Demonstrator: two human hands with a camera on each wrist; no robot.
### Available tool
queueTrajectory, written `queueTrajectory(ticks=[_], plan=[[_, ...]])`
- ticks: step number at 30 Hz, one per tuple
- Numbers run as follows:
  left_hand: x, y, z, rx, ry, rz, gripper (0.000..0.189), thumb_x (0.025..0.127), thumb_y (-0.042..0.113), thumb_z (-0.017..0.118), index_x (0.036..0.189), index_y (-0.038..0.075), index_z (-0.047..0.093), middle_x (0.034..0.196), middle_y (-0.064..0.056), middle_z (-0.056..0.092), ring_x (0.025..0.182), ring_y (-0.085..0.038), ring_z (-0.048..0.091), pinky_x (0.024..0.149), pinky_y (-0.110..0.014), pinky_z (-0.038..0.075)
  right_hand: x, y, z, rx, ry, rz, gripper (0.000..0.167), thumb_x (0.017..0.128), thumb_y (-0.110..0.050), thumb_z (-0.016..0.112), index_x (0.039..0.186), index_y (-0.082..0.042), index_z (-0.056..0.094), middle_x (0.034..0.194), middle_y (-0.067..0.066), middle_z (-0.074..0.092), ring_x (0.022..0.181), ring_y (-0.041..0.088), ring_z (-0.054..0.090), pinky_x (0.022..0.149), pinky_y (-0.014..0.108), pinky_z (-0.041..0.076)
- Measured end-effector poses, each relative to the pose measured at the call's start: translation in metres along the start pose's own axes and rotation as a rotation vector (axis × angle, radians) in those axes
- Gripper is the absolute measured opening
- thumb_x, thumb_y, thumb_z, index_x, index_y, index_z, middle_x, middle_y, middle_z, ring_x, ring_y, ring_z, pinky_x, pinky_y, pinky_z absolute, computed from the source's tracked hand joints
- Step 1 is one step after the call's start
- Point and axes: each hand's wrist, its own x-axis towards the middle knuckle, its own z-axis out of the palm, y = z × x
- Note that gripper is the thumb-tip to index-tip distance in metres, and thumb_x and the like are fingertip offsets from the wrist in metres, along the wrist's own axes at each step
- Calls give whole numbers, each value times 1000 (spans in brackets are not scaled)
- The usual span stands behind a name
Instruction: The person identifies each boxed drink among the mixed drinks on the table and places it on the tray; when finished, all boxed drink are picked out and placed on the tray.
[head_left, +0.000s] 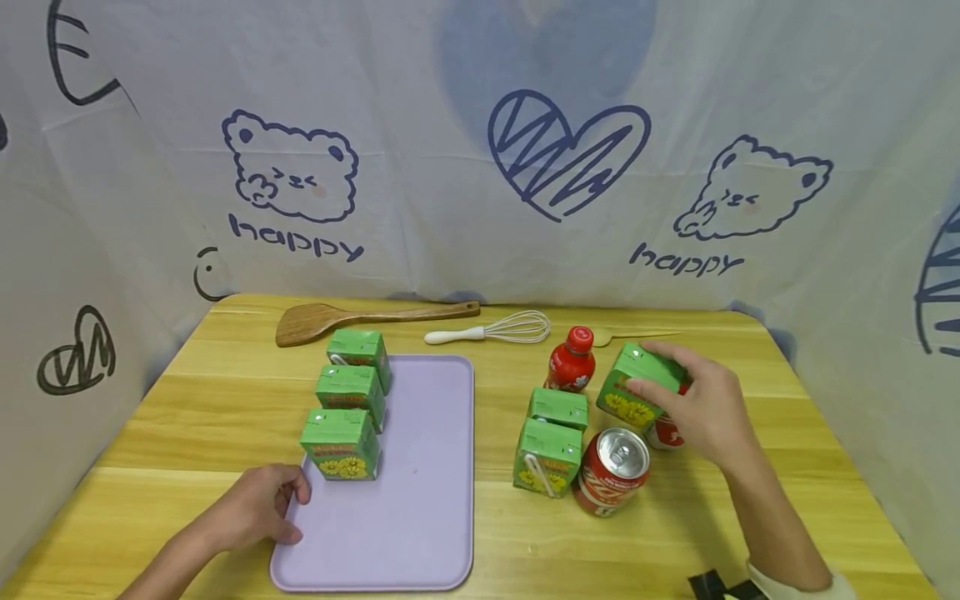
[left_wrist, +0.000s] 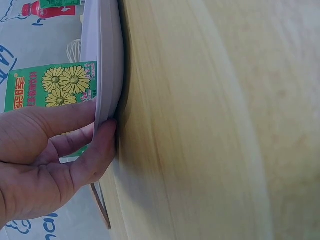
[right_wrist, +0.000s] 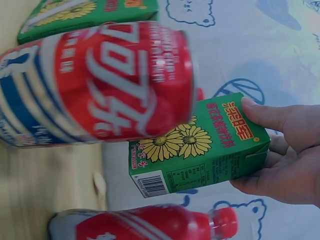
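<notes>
My left hand (head_left: 258, 507) pinches the left rim of the lilac tray (head_left: 423, 533), thumb and fingers on either side of the edge in the left wrist view. Three green drink cartons (head_left: 341, 446) stand in a row along the tray's left side. My right hand (head_left: 708, 404) grips another green drink carton (right_wrist: 195, 145) by its upper end, and in the right wrist view it appears raised off the table. Near it are a red soda can (head_left: 611, 473), a red-capped bottle (head_left: 572, 362) and two more green cartons (head_left: 547, 458).
A second red bottle (right_wrist: 150, 224) is partly hidden behind the right hand in the head view. At the back of the table (head_left: 750, 500) lie a wooden spatula (head_left: 322, 323), a white whisk (head_left: 487, 332) and a thin pale spoon (head_left: 603, 337). A printed cloth (head_left: 420, 167) hangs behind.
</notes>
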Motion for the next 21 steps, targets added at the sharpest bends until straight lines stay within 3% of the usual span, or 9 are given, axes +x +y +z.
queueTrajectory(ticks=[8,15,21], plan=[[0,0,0,7,-1,12,39,56,-2,84,82,4,56,67,-4,50,62,-15,46,51,-23,40,1,-16,-14,21,-40,-8,51,84,-28,71,130,-10,55,101,18,63,72,19,54,55,21,48],[-1,1,0,12,4,23,38,56,-1,84,82,4,56,66,-4,50,60,-14,46,51,-23,40,0,-30,-20,32,-26,-62,49,84,-26,71,128,-11,57,100,17,64,69,15,54,53,21,48],[-1,1,0,15,6,21,39,55,-2,84,81,4,56,65,-4,50,60,-14,46,51,-23,40,0,-51,-18,76,-51,-125,45,84,-21,71,125,-10,58,109,12,65,83,17,58,65,17,51]])
